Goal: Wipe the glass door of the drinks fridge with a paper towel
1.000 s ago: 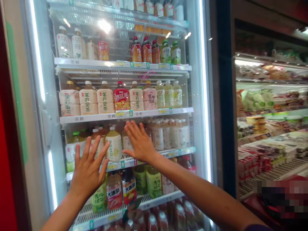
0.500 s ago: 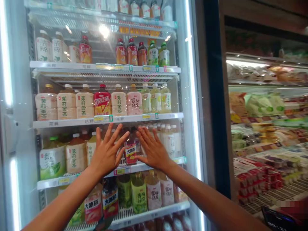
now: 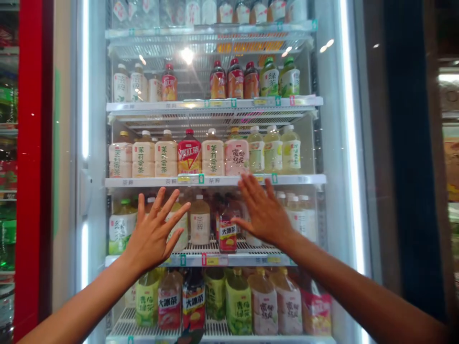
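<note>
My left hand [image 3: 155,234] is raised with its fingers spread, in front of the lower middle shelf of a lit drinks cooler. Behind it a bottle with a green cap [image 3: 122,229] is partly covered. My right hand [image 3: 264,212] is stretched out with its thumb apart, and it holds nothing. Just left of its thumb stands a dark tea bottle with a red label [image 3: 227,231]. A cream-labelled bottle [image 3: 200,222] shows between the hands. Light reflections hint at a glass door before the bottles; whether my palms touch it I cannot tell.
Above, another shelf holds a red tea bottle [image 3: 189,153] and a pink-labelled bottle [image 3: 236,155] among several others. More bottles, one green-labelled [image 3: 238,306], line the shelf below. A red upright panel [image 3: 34,167] stands at the left and a dark pillar [image 3: 405,167] at the right.
The view has turned left, so the cooler sits further right and the red panel has come in. My hands are further apart, the right one having shifted right. Both remain open.
</note>
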The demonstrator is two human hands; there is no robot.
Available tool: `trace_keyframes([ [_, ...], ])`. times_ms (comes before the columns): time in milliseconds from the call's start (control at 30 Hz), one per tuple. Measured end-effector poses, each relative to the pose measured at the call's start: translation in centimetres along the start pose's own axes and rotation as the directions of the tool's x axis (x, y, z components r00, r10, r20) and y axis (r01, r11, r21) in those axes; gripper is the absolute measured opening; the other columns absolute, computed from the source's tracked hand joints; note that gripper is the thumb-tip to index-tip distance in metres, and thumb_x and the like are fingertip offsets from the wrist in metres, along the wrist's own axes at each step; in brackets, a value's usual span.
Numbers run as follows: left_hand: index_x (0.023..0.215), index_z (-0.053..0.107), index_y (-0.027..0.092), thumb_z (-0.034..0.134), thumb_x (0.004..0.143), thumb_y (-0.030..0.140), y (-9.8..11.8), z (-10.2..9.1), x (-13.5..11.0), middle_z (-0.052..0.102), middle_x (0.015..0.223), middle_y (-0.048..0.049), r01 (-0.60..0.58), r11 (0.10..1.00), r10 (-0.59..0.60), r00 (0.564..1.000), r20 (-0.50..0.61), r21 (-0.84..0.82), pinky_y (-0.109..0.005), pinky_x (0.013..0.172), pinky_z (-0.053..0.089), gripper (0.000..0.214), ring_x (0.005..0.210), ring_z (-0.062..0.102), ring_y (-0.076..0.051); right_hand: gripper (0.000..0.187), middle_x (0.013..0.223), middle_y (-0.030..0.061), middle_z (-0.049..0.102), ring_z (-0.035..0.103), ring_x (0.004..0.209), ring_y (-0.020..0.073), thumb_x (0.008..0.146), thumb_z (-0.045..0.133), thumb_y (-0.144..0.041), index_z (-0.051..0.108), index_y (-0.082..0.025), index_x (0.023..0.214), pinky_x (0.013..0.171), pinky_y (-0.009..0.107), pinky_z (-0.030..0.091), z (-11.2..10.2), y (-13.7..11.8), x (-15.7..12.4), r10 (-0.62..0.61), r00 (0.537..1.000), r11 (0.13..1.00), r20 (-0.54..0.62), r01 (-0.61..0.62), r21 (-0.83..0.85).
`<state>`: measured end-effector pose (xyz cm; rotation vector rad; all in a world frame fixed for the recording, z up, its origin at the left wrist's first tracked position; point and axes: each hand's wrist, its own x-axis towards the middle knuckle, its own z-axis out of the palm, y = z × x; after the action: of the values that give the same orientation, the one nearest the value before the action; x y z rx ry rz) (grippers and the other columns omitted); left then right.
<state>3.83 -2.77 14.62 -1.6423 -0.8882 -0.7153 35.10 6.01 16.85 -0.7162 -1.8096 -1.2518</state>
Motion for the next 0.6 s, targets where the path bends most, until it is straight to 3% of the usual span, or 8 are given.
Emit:
trace_keyframes([
  [67,0.160,0.026,0.034,0.056,0.096,0.040,-1.7,-0.3,-0.7,0.020,0.171,-0.0059,0.024,1.000,-0.024,1.000,0.006,0.007,-0.066,0.126,-0.005,0.071,0.160,0.007,-0.032,0.093,0.170,0.0245,0.012,0.009,0.159,0.0351,0.101,0.025,-0.069,-0.003,-0.004,0.162,0.127,0.063,0.010,0.0,1.1,3.4,0.184,0.982,0.982,-0.051,-0.185,-0.029],
  [133,0.160,0.025,0.035,0.056,0.096,0.040,-3.5,-0.4,-1.4,0.018,0.172,-0.0053,0.050,0.999,-0.050,0.999,0.004,0.010,-0.066,0.126,-0.004,0.071,0.160,0.007,-0.032,0.092,0.169,0.0294,0.008,0.006,0.159,0.0391,0.102,0.022,-0.067,0.003,0.002,0.160,0.125,0.066,0.009,0.3,0.3,6.0,0.276,0.958,0.960,-0.077,-0.279,-0.024],
  [200,0.160,0.024,0.035,0.056,0.096,0.037,-5.0,-0.4,-2.1,0.017,0.172,-0.0049,0.074,0.997,-0.074,0.997,-0.002,0.010,-0.067,0.126,-0.003,0.072,0.160,0.006,-0.032,0.097,0.169,0.0283,0.010,0.005,0.159,0.0378,0.100,0.023,-0.072,0.005,0.002,0.160,0.126,0.064,0.009,0.8,-3.0,7.1,0.183,0.982,0.983,-0.057,-0.183,-0.003],
  [267,0.160,0.023,0.036,0.056,0.096,0.035,-6.3,-0.2,-2.9,0.016,0.172,-0.0052,0.103,0.995,-0.103,0.995,-0.015,0.000,-0.068,0.126,-0.001,0.072,0.160,0.006,-0.032,0.102,0.170,0.0219,0.016,0.006,0.160,0.0328,0.095,0.026,-0.078,0.005,-0.004,0.162,0.128,0.059,0.011,1.2,-7.3,7.1,-0.033,0.999,0.999,-0.005,0.033,0.028],
  [367,0.161,0.021,0.036,0.055,0.096,0.035,-7.8,0.2,-4.2,0.014,0.172,-0.0053,0.125,0.991,-0.126,0.991,-0.035,-0.042,-0.069,0.126,0.000,0.073,0.160,0.005,-0.032,0.099,0.171,0.0122,0.021,0.011,0.160,0.0266,0.093,0.031,-0.080,0.005,-0.015,0.163,0.130,0.054,0.012,1.6,-11.4,8.0,-0.235,0.970,0.971,0.063,0.231,0.063],
  [533,0.161,0.021,0.035,0.054,0.097,0.036,-9.4,0.3,-6.7,0.015,0.172,-0.0062,0.171,0.980,-0.177,0.982,-0.059,-0.096,-0.070,0.125,-0.003,0.072,0.160,0.003,-0.032,0.093,0.172,0.0166,0.011,0.007,0.160,0.0322,0.098,0.034,-0.071,0.002,-0.012,0.162,0.127,0.065,0.006,1.8,-12.1,13.2,-0.014,1.000,1.000,0.022,0.014,0.000],
  [600,0.162,0.019,0.032,0.054,0.097,0.036,-9.7,0.2,-7.9,0.015,0.172,-0.0082,0.221,0.969,-0.229,0.972,-0.060,-0.109,-0.070,0.125,-0.002,0.073,0.160,0.002,-0.033,0.096,0.172,0.0178,0.011,0.006,0.160,0.0327,0.097,0.037,-0.073,0.006,-0.009,0.162,0.128,0.063,0.006,2.0,-13.9,13.6,-0.067,0.997,0.998,0.029,0.067,0.007],
])
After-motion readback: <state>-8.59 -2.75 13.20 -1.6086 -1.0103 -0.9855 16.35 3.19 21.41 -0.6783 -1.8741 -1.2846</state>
